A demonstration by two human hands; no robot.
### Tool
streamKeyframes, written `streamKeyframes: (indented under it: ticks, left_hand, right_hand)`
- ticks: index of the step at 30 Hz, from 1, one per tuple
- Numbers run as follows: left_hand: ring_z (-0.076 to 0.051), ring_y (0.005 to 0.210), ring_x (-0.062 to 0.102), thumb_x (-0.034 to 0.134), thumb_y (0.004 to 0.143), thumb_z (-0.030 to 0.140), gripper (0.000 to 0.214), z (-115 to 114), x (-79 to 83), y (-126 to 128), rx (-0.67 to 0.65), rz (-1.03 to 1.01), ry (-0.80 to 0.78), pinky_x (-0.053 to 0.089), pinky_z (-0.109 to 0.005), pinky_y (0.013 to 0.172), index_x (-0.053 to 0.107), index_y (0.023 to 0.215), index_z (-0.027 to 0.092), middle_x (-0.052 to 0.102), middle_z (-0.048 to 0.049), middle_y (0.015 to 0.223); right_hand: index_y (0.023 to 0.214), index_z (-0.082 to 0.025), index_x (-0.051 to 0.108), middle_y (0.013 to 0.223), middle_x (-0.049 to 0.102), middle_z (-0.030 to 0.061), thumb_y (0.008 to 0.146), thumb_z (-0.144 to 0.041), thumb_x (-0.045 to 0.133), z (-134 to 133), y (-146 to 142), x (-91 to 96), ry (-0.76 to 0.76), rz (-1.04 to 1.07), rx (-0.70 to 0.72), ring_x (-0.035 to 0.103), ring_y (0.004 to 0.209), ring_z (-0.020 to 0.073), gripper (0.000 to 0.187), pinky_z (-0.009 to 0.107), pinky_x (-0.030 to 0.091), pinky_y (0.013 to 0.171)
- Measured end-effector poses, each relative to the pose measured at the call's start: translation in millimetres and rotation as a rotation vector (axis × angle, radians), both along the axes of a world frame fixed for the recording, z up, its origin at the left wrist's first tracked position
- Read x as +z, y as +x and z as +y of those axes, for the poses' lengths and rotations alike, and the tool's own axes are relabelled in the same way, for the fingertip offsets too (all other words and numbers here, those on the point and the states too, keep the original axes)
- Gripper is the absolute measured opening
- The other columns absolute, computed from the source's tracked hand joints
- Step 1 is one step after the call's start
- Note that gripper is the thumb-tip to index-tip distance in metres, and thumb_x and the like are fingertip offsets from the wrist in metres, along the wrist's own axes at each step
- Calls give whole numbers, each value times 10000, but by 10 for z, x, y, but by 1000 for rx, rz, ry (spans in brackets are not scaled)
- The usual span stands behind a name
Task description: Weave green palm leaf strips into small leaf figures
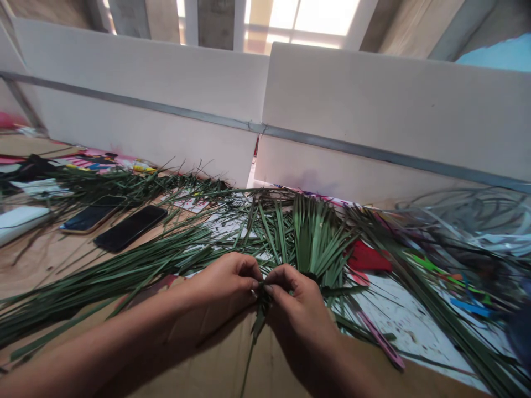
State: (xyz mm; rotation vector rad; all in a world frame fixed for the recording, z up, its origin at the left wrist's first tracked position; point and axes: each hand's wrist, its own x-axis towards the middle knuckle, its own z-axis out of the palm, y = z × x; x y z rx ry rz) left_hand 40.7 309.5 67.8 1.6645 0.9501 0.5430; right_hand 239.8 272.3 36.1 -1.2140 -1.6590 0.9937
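Observation:
My left hand (226, 284) and my right hand (296, 307) meet at the middle of the table, fingertips pinched together on a bundle of green palm leaf strips (261, 301). The strips run down between my hands toward me. Just beyond my right hand a fan of green leaf blades (315, 235) spreads upward and outward. A long sheaf of green strips (103, 276) lies to the left of my left hand.
Two dark phones (130, 226) (92, 214) lie at the left on the wooden table (37, 260). A white box (19, 221) sits at the far left. White partition boards (373, 110) stand behind. Colored paper scraps (367, 257) and more leaves cover the right side.

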Motion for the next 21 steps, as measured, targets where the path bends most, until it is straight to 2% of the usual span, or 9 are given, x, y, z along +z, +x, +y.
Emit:
streamKeyframes:
  ticks: [7,12,16,21]
  left_hand:
    - [-156,709,591,606,737,213,72,-10,47,2,-33,-11,-11,424,-255,672,658,778,186,633,40,699]
    - [-170,708,597,568,749,199,129,-53,-15,56,85,75,117,421,-258,635,688,792,178,664,13,718]
    - [-174,706,596,561,786,228,154,-25,-56,44,154,82,177,429,-260,626,704,813,177,673,0,734]
    - [-172,700,586,564,785,241,152,12,-47,22,185,97,190,438,-260,630,698,817,175,662,-1,730]
  right_hand:
    - [855,-212,678,799,702,18,844,-179,603,-13,15,40,20,27,6,625,748,194,83,305,479,682]
    - [854,-214,658,816,686,11,854,-238,615,-11,-1,79,62,36,-18,619,784,198,50,318,466,736]
    - [899,-210,665,844,677,31,868,-371,635,10,11,80,20,25,-68,612,785,219,166,332,453,699]
    - [780,-201,666,807,627,44,842,-378,611,47,31,58,28,-65,-64,586,787,232,196,349,437,710]
